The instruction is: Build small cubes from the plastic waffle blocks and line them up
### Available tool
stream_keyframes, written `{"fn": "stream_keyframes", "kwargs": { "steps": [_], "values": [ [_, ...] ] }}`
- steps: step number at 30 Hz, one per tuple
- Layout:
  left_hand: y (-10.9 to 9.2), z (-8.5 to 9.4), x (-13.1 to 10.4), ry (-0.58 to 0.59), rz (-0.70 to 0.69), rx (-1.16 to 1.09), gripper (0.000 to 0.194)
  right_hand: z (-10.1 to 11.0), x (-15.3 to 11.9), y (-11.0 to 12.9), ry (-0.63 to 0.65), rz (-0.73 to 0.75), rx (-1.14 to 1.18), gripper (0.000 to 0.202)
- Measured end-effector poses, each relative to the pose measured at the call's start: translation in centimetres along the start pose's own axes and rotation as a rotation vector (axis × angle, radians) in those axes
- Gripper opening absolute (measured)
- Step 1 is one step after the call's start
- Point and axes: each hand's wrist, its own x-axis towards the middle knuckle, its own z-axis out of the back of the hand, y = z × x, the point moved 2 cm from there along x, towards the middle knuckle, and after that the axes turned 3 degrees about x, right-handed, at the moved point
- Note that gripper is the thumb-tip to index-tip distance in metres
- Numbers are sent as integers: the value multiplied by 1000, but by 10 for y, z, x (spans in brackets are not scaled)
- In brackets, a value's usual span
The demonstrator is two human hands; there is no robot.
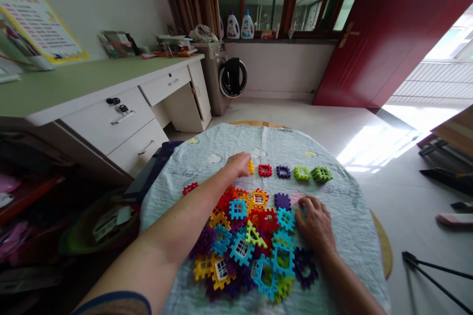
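My left hand reaches over the cloth with its fingers closed on an orange-yellow block, at the left end of a row. To its right lie a red frame block, a purple frame block, a lime block and stacked green blocks. My right hand rests on the cloth with fingers slightly bent and apart, holding nothing visible, beside a purple block. Between my arms spreads a pile of coloured interlocking blocks.
The round table bears a pale blue cloth. Beyond it are a desk at the left, a washing machine with its door open and a red door. Black tripod legs stand at the right.
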Motion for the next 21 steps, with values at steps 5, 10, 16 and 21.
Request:
{"fn": "stream_keyframes", "kwargs": {
  "steps": [5, 10, 16, 21],
  "values": [
    [-1, -6, 11, 56, 15, 54, 50, -1, 1, 0, 9, -24, 8, 16],
    [0, -11, 12, 77, 2, 81, 51, -1, 1, 0, 7, -35, 7, 15],
    [-2, -9, 13, 74, -15, 92, 43, -1, 1, 1, -12, -16, 4, 15],
    [-3, -9, 16, 51, -46, 90, 43, 0, 1, 2, -5, -24, -2, 14]
  ]
}}
